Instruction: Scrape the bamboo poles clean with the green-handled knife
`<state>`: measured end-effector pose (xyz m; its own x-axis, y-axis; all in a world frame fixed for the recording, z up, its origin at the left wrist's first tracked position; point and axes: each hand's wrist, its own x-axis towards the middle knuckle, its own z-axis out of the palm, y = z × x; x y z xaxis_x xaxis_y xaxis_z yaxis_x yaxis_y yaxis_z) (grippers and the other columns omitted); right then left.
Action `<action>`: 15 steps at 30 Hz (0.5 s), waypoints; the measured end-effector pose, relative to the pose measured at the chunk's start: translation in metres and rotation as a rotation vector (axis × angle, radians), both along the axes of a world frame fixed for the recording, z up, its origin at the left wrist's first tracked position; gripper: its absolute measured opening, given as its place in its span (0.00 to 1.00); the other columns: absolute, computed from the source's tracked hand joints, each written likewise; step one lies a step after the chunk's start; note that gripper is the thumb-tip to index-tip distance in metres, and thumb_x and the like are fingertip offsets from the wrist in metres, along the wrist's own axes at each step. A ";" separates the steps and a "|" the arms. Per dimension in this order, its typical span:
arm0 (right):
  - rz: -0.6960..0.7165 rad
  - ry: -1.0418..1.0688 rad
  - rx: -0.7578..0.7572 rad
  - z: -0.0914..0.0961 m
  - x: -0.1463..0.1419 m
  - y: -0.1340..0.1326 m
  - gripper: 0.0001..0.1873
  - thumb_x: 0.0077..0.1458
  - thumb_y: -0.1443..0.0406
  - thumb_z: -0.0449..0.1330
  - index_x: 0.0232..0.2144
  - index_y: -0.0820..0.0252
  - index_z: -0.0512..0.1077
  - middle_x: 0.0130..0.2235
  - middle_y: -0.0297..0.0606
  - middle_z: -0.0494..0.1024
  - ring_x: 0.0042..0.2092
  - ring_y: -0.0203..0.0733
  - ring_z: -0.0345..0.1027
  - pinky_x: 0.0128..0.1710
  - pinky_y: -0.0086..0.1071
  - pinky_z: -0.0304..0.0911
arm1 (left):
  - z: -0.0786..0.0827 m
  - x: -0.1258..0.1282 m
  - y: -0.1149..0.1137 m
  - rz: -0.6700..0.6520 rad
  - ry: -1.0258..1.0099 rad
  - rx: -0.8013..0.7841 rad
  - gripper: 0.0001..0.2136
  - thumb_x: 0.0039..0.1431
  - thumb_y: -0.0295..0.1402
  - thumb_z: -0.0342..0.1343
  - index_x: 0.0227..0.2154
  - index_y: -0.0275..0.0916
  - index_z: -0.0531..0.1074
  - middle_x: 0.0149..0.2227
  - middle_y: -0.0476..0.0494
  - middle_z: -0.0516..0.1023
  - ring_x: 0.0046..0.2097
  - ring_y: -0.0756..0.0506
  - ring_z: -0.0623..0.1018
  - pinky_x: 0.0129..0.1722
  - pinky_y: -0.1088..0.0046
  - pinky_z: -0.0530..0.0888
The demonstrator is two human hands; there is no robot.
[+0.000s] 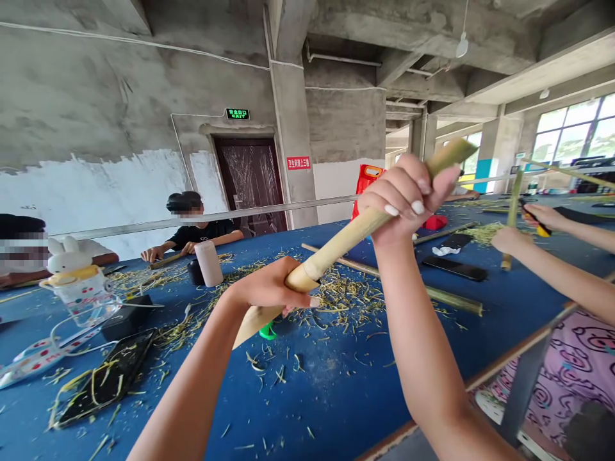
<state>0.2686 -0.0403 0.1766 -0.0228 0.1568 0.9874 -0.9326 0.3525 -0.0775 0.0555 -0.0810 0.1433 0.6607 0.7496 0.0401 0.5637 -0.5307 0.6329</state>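
Note:
A pale bamboo pole point(348, 242) slants up to the right above the blue table point(331, 384). My right hand point(408, 198) wraps round its upper part, thumb along the greenish end. Lower down, by a node, my left hand point(271, 285) is closed round the same pole; some of its fingers are hidden behind the bamboo. Just below that hand shows a small green object point(268, 331), mostly covered, so its kind is unclear. Thin bamboo shavings point(346, 291) lie heaped on the table behind the pole.
More bamboo point(454, 299) lies behind my right forearm, near a dark phone point(454, 267). At left are another phone point(103, 378), a rabbit-topped cup point(79, 288) and a pink bottle point(209, 264). A co-worker's hands point(512, 243) hold bamboo at right; other people sit across the table.

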 end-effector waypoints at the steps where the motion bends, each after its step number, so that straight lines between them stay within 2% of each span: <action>1: -0.057 -0.052 -0.048 0.002 -0.003 -0.004 0.17 0.47 0.50 0.57 0.20 0.54 0.63 0.17 0.26 0.62 0.19 0.31 0.57 0.24 0.28 0.61 | 0.000 0.002 0.000 0.002 -0.062 0.011 0.09 0.43 0.33 0.59 0.18 0.35 0.66 0.15 0.51 0.69 0.17 0.52 0.68 0.16 0.78 0.66; 3: -0.260 -0.173 -0.133 0.004 -0.007 -0.007 0.17 0.45 0.49 0.59 0.28 0.56 0.68 0.27 0.30 0.71 0.30 0.34 0.66 0.34 0.30 0.64 | 0.001 0.001 0.003 0.064 -0.229 0.073 0.08 0.42 0.31 0.60 0.20 0.34 0.66 0.16 0.50 0.70 0.17 0.52 0.69 0.17 0.78 0.67; 5: -0.519 -0.370 -0.184 0.001 -0.007 -0.002 0.23 0.41 0.49 0.62 0.34 0.58 0.69 0.36 0.35 0.72 0.39 0.38 0.66 0.39 0.33 0.63 | 0.006 -0.006 0.007 0.166 -0.497 0.183 0.07 0.41 0.29 0.60 0.21 0.35 0.67 0.16 0.50 0.70 0.17 0.51 0.70 0.17 0.77 0.68; 7: -0.762 -0.669 -0.188 -0.004 -0.008 0.006 0.23 0.36 0.51 0.65 0.32 0.60 0.70 0.35 0.36 0.72 0.40 0.40 0.66 0.38 0.33 0.62 | 0.014 -0.018 0.010 0.249 -0.856 0.317 0.06 0.43 0.28 0.59 0.21 0.35 0.66 0.15 0.52 0.67 0.17 0.52 0.69 0.17 0.76 0.69; 9: -0.935 -1.017 -0.141 -0.010 -0.016 0.012 0.21 0.31 0.54 0.68 0.26 0.61 0.70 0.28 0.34 0.72 0.36 0.40 0.66 0.34 0.31 0.61 | 0.025 -0.033 0.009 0.306 -1.218 0.420 0.07 0.46 0.29 0.56 0.18 0.36 0.64 0.13 0.54 0.64 0.16 0.54 0.67 0.19 0.77 0.70; 10: -0.980 -1.164 -0.100 -0.013 -0.022 0.014 0.21 0.28 0.55 0.69 0.24 0.62 0.70 0.26 0.33 0.71 0.34 0.39 0.66 0.33 0.30 0.61 | 0.031 -0.042 0.008 0.328 -1.366 0.444 0.09 0.47 0.30 0.54 0.17 0.37 0.62 0.13 0.55 0.62 0.16 0.54 0.66 0.20 0.77 0.70; 12: -0.981 -1.363 -0.014 -0.018 -0.043 0.015 0.21 0.25 0.56 0.70 0.21 0.62 0.70 0.23 0.31 0.69 0.30 0.37 0.64 0.30 0.29 0.60 | 0.040 -0.062 0.005 0.376 -1.580 0.471 0.11 0.50 0.30 0.51 0.15 0.37 0.58 0.12 0.56 0.60 0.16 0.56 0.65 0.22 0.79 0.69; 15: -0.757 -1.469 0.088 -0.032 -0.084 0.012 0.20 0.28 0.55 0.69 0.21 0.63 0.70 0.22 0.30 0.69 0.26 0.33 0.62 0.26 0.26 0.58 | 0.045 -0.094 0.002 0.468 -1.727 0.530 0.13 0.53 0.29 0.48 0.16 0.37 0.55 0.12 0.57 0.58 0.16 0.57 0.61 0.22 0.81 0.67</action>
